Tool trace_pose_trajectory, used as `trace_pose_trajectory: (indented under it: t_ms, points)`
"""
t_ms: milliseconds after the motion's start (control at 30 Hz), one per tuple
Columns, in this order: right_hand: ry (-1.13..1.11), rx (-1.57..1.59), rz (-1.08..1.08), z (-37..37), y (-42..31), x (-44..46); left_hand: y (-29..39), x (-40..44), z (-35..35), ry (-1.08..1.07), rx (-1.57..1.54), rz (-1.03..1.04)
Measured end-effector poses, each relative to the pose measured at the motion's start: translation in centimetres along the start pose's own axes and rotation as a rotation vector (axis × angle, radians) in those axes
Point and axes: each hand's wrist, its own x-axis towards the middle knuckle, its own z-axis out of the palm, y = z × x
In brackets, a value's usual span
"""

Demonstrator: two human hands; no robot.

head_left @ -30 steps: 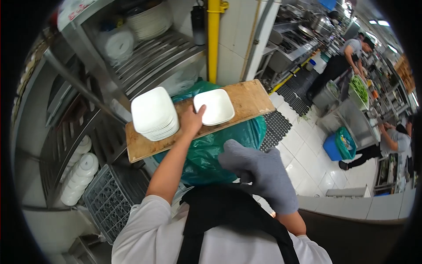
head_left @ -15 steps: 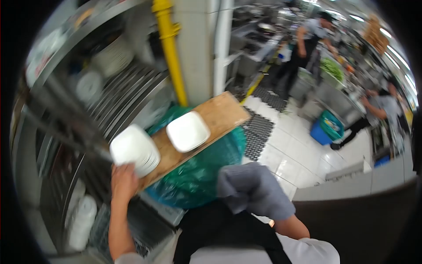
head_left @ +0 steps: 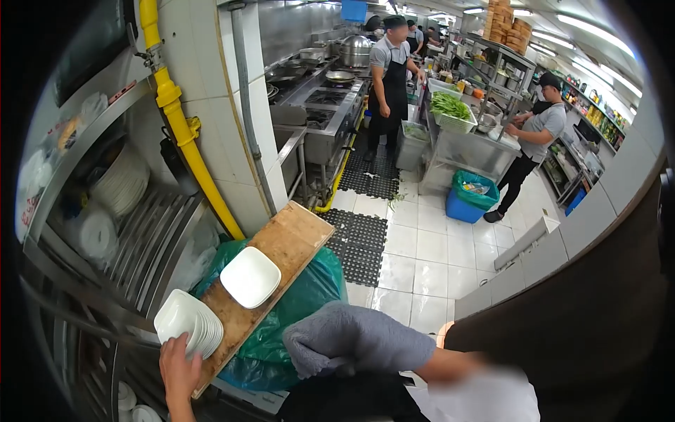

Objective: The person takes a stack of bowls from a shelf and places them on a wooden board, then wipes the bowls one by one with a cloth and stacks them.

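At far left, plates (head_left: 121, 184) stand on a slatted metal rack (head_left: 144, 243), beneath a shelf edge with plastic-wrapped items above. Just right of it, the left hand (head_left: 181, 376) is bare and reaches up to a stack (head_left: 184, 315) of white square bowls; its fingers touch the stack's near side, but I cannot tell whether the grip is grasping it or only resting there. The stack is by the left edge of a wooden board (head_left: 299, 228), toward the board's near end. Behind the board a yellow pipe (head_left: 184, 133) runs down the tiled wall. A white bowl (head_left: 251, 276) lies around the board's middle, apart from the stack, toward the far end. A green bag (head_left: 313, 285) bulges out below the board's right edge. Right of that, a grey cloth (head_left: 358, 339) covers the right hand, so I cannot tell whether that grip is clenched or released. Farther off are a stove (head_left: 325, 105), a black floor mat (head_left: 355, 246), a standing co-worker (head_left: 394, 74), a basket of greens (head_left: 450, 105), a blue bin (head_left: 464, 209) and, rightmost, another co-worker (head_left: 541, 130).
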Motion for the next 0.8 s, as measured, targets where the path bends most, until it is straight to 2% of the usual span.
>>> trace_pose_trajectory:
  t_ms: [33,133,200,267,333,400,500,600,633,733,800]
  points:
    - [-0.007,-0.053,-0.018,-0.1,-0.1,0.2,0.0,0.4,0.1,-0.016,0.027,0.015]
    - [0.020,-0.274,-0.031,-0.7,-0.9,0.0,-2.0,1.1,0.9,-0.260,-0.009,-0.048]
    - [0.059,-0.504,0.004,-0.7,-1.9,-0.4,-2.9,1.1,1.7,-0.309,0.031,-0.052]
    - [0.080,-0.722,0.063,-0.5,-2.9,-0.4,-3.6,1.0,2.1,-0.245,0.025,0.034]
    - [0.128,-0.844,0.091,0.3,-3.5,0.3,-3.7,1.5,1.4,-0.237,-0.099,-0.012]
    - [0.204,-0.932,0.091,1.2,-4.0,0.8,-2.6,2.0,-0.2,-0.140,-0.377,-0.064]
    - [0.194,-0.774,0.116,1.8,-4.2,0.9,-0.9,1.5,-1.7,-0.199,-0.984,-0.422]
    - [0.175,-0.676,0.058,1.9,-3.1,1.5,1.7,0.4,-2.6,-0.023,-1.186,-0.377]
    - [0.185,-0.672,0.041,1.9,-2.6,1.9,2.9,-0.2,-2.0,0.033,-1.419,-0.435]
    - [0.266,-0.725,-0.025,2.8,-1.6,2.8,7.0,-1.2,-0.5,0.027,-1.804,-0.536]
    - [0.328,-0.779,-0.089,4.2,-1.1,3.5,9.3,-1.5,1.0,-0.056,-1.951,-0.583]
